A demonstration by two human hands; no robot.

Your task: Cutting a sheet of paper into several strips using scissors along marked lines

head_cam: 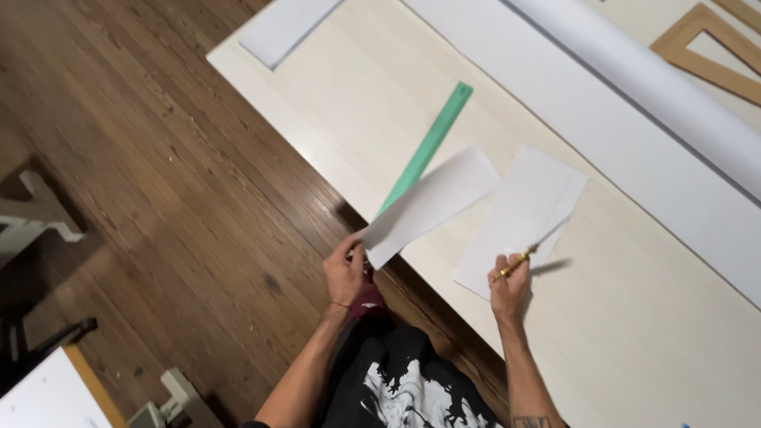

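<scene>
Head view: I look down on a pale worktable [634, 333] over a wooden floor.
Left hand [345, 273]: pinched shut on a cut paper strip [432, 204], lifted off the table edge.
Right hand [510, 289]: closed around a brass craft knife [517, 260], tip resting on the white sheet [527, 214].
Nearby: a green ruler [432, 143] lies partly under the strip.
Step, as I judge: strip cut free; next, realign the ruler on the sheet.

The lifted strip [432, 204] hides the ruler's [434, 139] near end. The wooden frame [701, 49] and paper roll [650, 83] are cut off at the top and right edges. The right hand [509, 289] covers the lower part of the tool [519, 260], whose tip is too small to tell.
</scene>
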